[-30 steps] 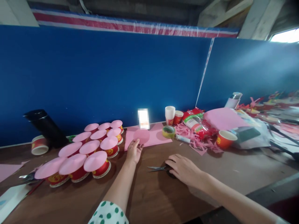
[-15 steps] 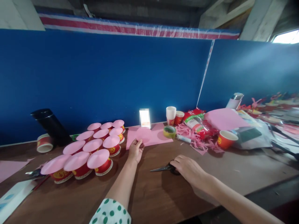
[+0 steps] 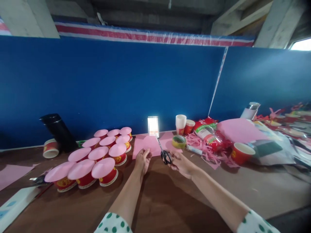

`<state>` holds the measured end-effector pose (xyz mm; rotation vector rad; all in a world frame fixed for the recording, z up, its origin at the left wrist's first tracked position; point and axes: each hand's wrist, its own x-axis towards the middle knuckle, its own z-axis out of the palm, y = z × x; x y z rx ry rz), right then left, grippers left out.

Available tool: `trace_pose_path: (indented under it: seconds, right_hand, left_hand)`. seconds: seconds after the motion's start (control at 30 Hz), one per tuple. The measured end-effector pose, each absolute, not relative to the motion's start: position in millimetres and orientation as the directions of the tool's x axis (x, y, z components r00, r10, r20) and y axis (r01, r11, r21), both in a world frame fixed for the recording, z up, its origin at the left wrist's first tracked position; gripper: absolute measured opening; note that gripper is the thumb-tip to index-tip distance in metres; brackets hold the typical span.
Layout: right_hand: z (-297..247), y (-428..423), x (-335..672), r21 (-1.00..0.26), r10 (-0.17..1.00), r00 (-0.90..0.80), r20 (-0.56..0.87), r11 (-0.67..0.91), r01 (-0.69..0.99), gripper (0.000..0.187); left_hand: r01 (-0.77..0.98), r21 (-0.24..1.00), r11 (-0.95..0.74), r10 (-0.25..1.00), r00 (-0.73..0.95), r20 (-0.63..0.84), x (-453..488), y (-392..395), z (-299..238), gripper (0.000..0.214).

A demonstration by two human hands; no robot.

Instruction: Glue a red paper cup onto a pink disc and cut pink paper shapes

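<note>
My right hand (image 3: pixel 181 163) grips a pair of black-handled scissors (image 3: pixel 163 152), lifted off the table with the blades pointing up and away over a pink paper sheet (image 3: pixel 155 143). My left hand (image 3: pixel 143 160) lies at the sheet's near edge, fingers curled onto the paper. A roll of tape (image 3: pixel 178 141) sits just right of the sheet. Several upturned red paper cups with pink paper discs on top (image 3: pixel 97 158) stand to the left of my left hand.
A brown table (image 3: pixel 170 200) runs along a blue partition wall. A black flask (image 3: pixel 58 131) and a red cup (image 3: pixel 50 148) lie far left. Stacked cups (image 3: pixel 181 124), a red packet (image 3: pixel 206 131), pink paper scraps (image 3: pixel 206 149), another red cup (image 3: pixel 241 153) and clutter sit at the right.
My right hand took the scissors from the table and raised them toward the pink sheet. The left hand stayed at the sheet's edge. The view tilted slightly.
</note>
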<state>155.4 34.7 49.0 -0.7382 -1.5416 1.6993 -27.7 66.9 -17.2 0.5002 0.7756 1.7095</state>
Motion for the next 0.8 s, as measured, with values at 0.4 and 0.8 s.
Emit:
trace_pose_path:
  seconds: [0.4,0.8]
  right_hand:
    - [1,85,156,-0.956,0.890,-0.347,0.295,0.273,-0.111,0.030]
    - [-12,87,150,-0.947,0.883,-0.375,0.284,0.320,0.036,0.041]
  left_hand:
    - [-0.684,0.710,-0.169,0.949,-0.307,-0.070,-27,64,-12,0.019]
    - [-0.618,0.753,-0.227,0.920,-0.389,-0.042,-28,66,-10,0.020]
